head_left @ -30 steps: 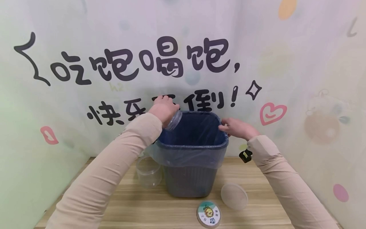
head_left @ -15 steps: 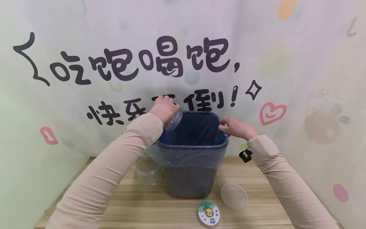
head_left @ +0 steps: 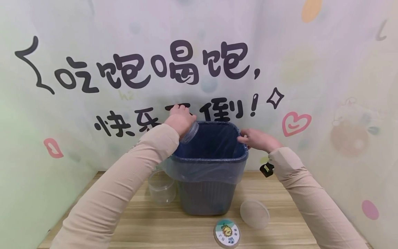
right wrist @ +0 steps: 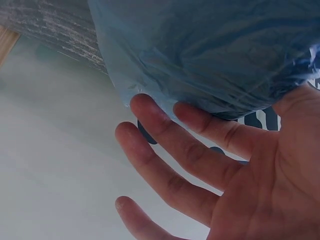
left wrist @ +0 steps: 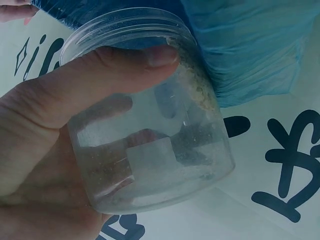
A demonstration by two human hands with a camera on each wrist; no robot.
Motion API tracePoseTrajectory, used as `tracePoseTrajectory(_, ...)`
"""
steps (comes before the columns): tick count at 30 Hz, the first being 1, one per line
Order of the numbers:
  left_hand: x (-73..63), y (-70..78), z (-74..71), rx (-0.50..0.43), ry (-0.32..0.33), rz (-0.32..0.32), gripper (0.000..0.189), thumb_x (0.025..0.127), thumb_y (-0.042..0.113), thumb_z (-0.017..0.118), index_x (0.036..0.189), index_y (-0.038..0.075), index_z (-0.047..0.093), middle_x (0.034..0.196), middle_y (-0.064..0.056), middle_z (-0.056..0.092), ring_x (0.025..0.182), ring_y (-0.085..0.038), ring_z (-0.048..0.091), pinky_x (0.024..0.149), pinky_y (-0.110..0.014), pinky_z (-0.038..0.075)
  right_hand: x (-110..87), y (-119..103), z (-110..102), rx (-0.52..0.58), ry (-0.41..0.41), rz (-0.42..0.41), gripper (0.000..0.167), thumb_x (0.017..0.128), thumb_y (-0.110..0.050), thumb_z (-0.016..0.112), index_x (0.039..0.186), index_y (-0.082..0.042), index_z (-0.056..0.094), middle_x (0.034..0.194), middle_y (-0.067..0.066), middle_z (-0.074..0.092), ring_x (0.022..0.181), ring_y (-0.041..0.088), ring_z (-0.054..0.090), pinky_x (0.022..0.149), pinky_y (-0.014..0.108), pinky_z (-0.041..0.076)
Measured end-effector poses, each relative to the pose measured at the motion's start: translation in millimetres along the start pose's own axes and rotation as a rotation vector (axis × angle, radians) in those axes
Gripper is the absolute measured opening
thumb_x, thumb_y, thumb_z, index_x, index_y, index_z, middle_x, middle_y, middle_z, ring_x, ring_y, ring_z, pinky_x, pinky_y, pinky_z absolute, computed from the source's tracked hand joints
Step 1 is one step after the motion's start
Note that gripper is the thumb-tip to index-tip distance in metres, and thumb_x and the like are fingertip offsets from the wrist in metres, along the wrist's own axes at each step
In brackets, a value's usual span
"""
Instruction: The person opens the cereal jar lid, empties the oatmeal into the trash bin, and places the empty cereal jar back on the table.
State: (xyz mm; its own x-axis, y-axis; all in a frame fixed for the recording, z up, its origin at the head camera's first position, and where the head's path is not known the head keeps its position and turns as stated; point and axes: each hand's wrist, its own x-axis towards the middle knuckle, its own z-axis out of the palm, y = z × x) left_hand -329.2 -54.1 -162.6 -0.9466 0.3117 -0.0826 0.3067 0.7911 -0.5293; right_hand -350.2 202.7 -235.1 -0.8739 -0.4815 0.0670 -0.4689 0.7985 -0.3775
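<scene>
My left hand [head_left: 181,119] grips a clear plastic jar [left wrist: 150,165], tilted with its threaded mouth towards the inside of a blue trash can [head_left: 206,197] at its left rim. Pale crumbly matter [left wrist: 197,82] clings to the jar's wall near the mouth, in the left wrist view. A thin blue bag lines the can and folds down over its outside. My right hand [head_left: 256,139] holds the can's right rim, thumb on top and fingers outside against the bag [right wrist: 200,60]; three fingers spread loosely in the right wrist view. The can's bottom inside is too dark to make out.
A second clear jar [head_left: 162,186] stands on the wooden table left of the can. In front lie a round lid with a flower picture [head_left: 227,233] and a plain translucent lid [head_left: 255,213]. A printed cloth wall [head_left: 199,27] rises close behind.
The left hand and its jar have shifted very slightly to the right over the can's rim. The right hand, can and lids stay in place.
</scene>
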Motion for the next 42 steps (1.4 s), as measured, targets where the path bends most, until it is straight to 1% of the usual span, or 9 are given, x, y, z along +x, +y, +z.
tracePoseTrajectory(14, 3.6, 1.8, -0.4, 0.004, 0.001, -0.014, 0.083, 0.075, 0.024, 0.082, 0.145, 0.016, 0.040, 0.141, -0.016, 0.041, 0.129, -0.034, 0.035, 0.108, -0.046, 0.026, 1.0, 0, -1, 0.008, -0.008, 0.003, 0.028, 0.099, -0.018, 0.045, 0.105, 0.007, 0.056, 0.095, 0.019, 0.065, 0.078, 0.026, 0.063, 0.077, 0.046, 0.049)
tracePoseTrajectory(17, 4.4, 3.9, -0.5, -0.007, 0.003, -0.019, 0.071, 0.083, 0.020, 0.075, 0.145, 0.017, 0.042, 0.141, -0.015, 0.042, 0.129, -0.032, 0.035, 0.108, -0.045, 0.026, 0.9, 0, -1, 0.006, -0.010, 0.003, 0.029, 0.099, -0.018, 0.045, 0.106, 0.008, 0.056, 0.097, 0.019, 0.064, 0.079, 0.027, 0.064, 0.077, 0.046, 0.049)
tracePoseTrajectory(21, 6.1, 9.6, -1.6, -0.003, -0.002, -0.018, 0.049, 0.096, 0.013, 0.057, 0.144, 0.019, 0.045, 0.142, -0.013, 0.043, 0.129, -0.030, 0.036, 0.108, -0.043, 0.025, 0.9, 1, -1, 0.008, -0.005, 0.006, 0.029, 0.099, -0.018, 0.045, 0.106, 0.008, 0.056, 0.097, 0.019, 0.065, 0.079, 0.028, 0.064, 0.077, 0.046, 0.049)
tracePoseTrajectory(24, 6.9, 12.5, -2.7, 0.016, -0.003, -0.012, 0.045, 0.100, 0.011, 0.048, 0.145, 0.022, 0.045, 0.144, -0.012, 0.041, 0.131, -0.029, 0.035, 0.108, -0.043, 0.024, 0.1, 1, 1, 0.013, 0.001, 0.007, 0.029, 0.099, -0.018, 0.046, 0.106, 0.008, 0.056, 0.095, 0.019, 0.065, 0.079, 0.028, 0.064, 0.077, 0.046, 0.049)
tracePoseTrajectory(26, 6.9, 12.5, -2.4, 0.032, 0.003, -0.013, 0.045, 0.101, 0.011, 0.046, 0.145, 0.023, 0.045, 0.145, -0.012, 0.040, 0.132, -0.029, 0.034, 0.109, -0.043, 0.024, -0.5, 2, 2, 0.020, 0.003, 0.008, 0.029, 0.099, -0.018, 0.046, 0.107, 0.008, 0.056, 0.095, 0.019, 0.065, 0.079, 0.027, 0.064, 0.076, 0.046, 0.049)
tracePoseTrajectory(32, 4.2, 7.9, 1.8, 0.100, 0.084, -0.005, 0.041, 0.102, 0.009, 0.044, 0.140, 0.022, 0.050, 0.142, -0.012, 0.044, 0.129, -0.030, 0.037, 0.108, -0.041, 0.024, -0.9, 1, 4, 0.039, 0.010, 0.004, 0.028, 0.098, -0.016, 0.045, 0.105, 0.009, 0.056, 0.096, 0.020, 0.065, 0.078, 0.026, 0.064, 0.077, 0.046, 0.050)
tracePoseTrajectory(34, 3.0, 8.3, 2.7, 0.118, 0.113, 0.008, 0.039, 0.102, 0.009, 0.043, 0.138, 0.022, 0.052, 0.141, -0.012, 0.045, 0.128, -0.030, 0.037, 0.108, -0.041, 0.024, -1.1, 1, 3, 0.041, 0.012, 0.005, 0.028, 0.098, -0.016, 0.045, 0.104, 0.008, 0.056, 0.095, 0.020, 0.065, 0.078, 0.026, 0.064, 0.077, 0.046, 0.050)
tracePoseTrajectory(39, -1.2, 14.3, 2.0, 0.161, 0.139, 0.054, 0.040, 0.102, 0.007, 0.044, 0.138, 0.023, 0.051, 0.142, -0.011, 0.043, 0.128, -0.029, 0.037, 0.108, -0.041, 0.023, -1.5, 1, 3, 0.043, 0.015, 0.009, 0.027, 0.098, -0.016, 0.045, 0.104, 0.008, 0.056, 0.095, 0.020, 0.065, 0.078, 0.027, 0.064, 0.077, 0.046, 0.050)
tracePoseTrajectory(42, -6.6, 15.5, -1.1, 0.156, 0.183, 0.088, 0.043, 0.099, 0.008, 0.050, 0.139, 0.022, 0.048, 0.142, -0.012, 0.043, 0.127, -0.029, 0.037, 0.108, -0.041, 0.023, -2.0, 0, 3, 0.047, 0.014, 0.007, 0.028, 0.099, -0.016, 0.045, 0.105, 0.009, 0.056, 0.097, 0.021, 0.065, 0.079, 0.027, 0.064, 0.078, 0.046, 0.050)
